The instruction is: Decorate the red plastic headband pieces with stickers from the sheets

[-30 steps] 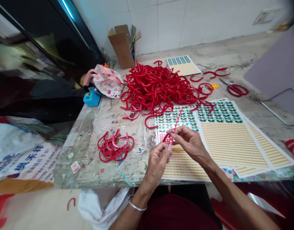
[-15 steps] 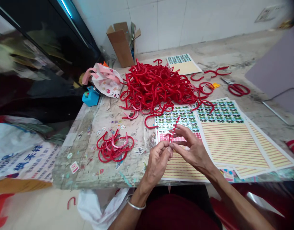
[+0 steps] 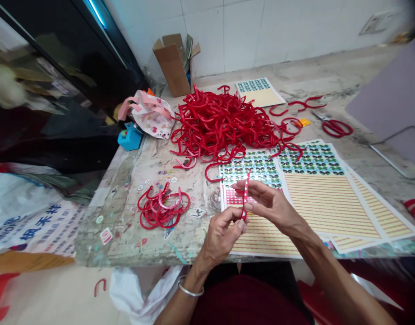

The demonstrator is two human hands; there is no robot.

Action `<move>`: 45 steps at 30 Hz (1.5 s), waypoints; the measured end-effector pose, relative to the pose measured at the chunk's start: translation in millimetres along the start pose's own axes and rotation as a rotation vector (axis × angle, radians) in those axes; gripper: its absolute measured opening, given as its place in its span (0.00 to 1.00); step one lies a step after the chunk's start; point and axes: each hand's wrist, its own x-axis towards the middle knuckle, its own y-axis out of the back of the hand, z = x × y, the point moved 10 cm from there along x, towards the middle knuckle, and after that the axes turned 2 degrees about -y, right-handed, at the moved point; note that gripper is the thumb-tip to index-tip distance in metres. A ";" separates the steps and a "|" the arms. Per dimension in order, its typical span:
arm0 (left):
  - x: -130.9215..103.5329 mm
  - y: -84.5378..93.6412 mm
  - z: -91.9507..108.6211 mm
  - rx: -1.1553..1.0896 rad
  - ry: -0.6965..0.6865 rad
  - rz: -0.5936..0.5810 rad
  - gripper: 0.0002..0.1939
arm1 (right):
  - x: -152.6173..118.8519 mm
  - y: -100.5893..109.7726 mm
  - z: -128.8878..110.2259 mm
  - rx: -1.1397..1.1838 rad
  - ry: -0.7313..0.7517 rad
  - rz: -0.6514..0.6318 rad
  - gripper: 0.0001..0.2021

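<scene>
A curved red headband (image 3: 246, 192) with a strip of white triangles along it stands upright in front of me. My left hand (image 3: 226, 232) is closed, pinching its lower end between thumb and fingers. From the right, my right hand (image 3: 270, 203) reaches around the upper part, thumb against the band and long fingers behind it. Beneath both hands lies a sticker sheet (image 3: 261, 237) with green and blue prints, a pink block and yellow strips. To the left is a small heap of red headbands (image 3: 163, 207), some with pink strips.
A large pile of red headbands (image 3: 224, 122) covers the table's middle. More sticker sheets (image 3: 329, 198) overlap at right. Red-handled scissors (image 3: 334, 126), a cardboard box (image 3: 173, 65), a blue tape dispenser (image 3: 129, 136) and a patterned bag (image 3: 153, 117) stand or lie around it.
My left hand has shifted slightly down with the headband. My right hand has moved off the lower end, its fingers now behind the band, which stands more upright.
</scene>
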 end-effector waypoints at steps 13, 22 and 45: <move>-1.8 2.3 0.1 -0.036 0.046 -0.003 0.12 | -10.7 -9.1 7.3 -0.098 -0.024 -0.025 0.32; -2.4 2.4 3.8 0.091 0.012 0.000 0.12 | -8.2 -7.1 15.3 0.107 -0.130 -0.045 0.27; -6.3 0.3 -14.3 -0.144 0.119 0.087 0.10 | -14.9 -2.1 14.8 0.034 -0.122 -0.008 0.29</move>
